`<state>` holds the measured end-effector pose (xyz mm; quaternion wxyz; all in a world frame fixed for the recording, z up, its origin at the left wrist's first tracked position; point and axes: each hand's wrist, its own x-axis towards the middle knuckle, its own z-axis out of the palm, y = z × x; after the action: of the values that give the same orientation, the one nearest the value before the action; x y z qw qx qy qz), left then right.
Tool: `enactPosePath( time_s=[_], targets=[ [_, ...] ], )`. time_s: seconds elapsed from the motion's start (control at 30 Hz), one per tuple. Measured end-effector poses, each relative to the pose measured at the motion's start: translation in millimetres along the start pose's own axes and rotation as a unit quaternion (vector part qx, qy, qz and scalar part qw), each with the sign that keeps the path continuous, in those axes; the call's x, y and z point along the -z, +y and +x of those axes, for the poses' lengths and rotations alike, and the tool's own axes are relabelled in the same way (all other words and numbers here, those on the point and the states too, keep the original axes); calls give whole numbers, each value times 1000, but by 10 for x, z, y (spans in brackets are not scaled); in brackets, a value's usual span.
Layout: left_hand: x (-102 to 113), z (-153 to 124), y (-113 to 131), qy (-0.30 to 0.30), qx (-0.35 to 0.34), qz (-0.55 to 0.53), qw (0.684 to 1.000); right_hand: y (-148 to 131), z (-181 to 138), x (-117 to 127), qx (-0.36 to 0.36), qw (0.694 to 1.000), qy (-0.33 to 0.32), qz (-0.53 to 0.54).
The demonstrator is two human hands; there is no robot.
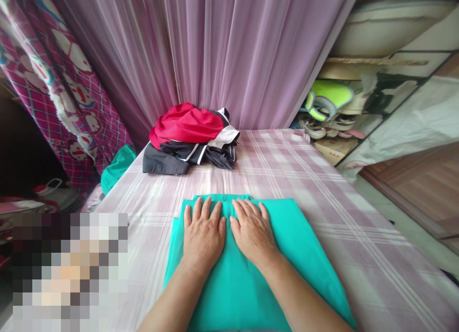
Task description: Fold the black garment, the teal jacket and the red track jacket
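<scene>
A turquoise garment (236,294), folded into a flat layered shape, lies close to me on the checked cloth. My left hand (203,234) rests palm down on its far left part, fingers spread and pointing away from me. Beside it, my right hand (253,229) also lies flat on the fabric, its fingers stretched out near the far edge. A small gap separates the two thumbs. What kind of garment it is, I cannot tell.
A heap of red clothing (190,124) and dark clothing (165,161) sits at the back of the checked cloth (287,174). Another turquoise cloth (118,167) hangs at the left edge. Purple curtains (215,50) close off the back; a shelf with shoes (315,129) stands at right.
</scene>
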<state>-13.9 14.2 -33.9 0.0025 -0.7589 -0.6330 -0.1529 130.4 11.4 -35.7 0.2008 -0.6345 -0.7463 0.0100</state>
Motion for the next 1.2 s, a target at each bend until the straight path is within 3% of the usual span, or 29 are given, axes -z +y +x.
enactPosePath(
  time_s=[0.2, 0.5, 0.7, 0.83, 1.0, 1.2],
  targets=[
    [51, 10, -8, -15, 7, -4, 1000, -3, 11, 28, -7, 1000, -18, 14],
    [49, 26, -8, 10, 29, 6, 1000, 9, -15, 26, -3, 998, -19, 52],
    [82, 50, -1, 8, 16, 19, 1000, 172, 79, 305, 14, 998, -39, 49],
    [272, 210, -172, -41, -8, 30, 999, 612, 259, 582, -45, 997, -49, -29],
    [574, 464, -497, -144, -10, 86, 986, 1007, 356, 699, -113, 982, -134, -72],
    [758, 719, -573, -62, 9, 110, 992, 900, 439, 661, -124, 986, -38, -106]
  ],
)
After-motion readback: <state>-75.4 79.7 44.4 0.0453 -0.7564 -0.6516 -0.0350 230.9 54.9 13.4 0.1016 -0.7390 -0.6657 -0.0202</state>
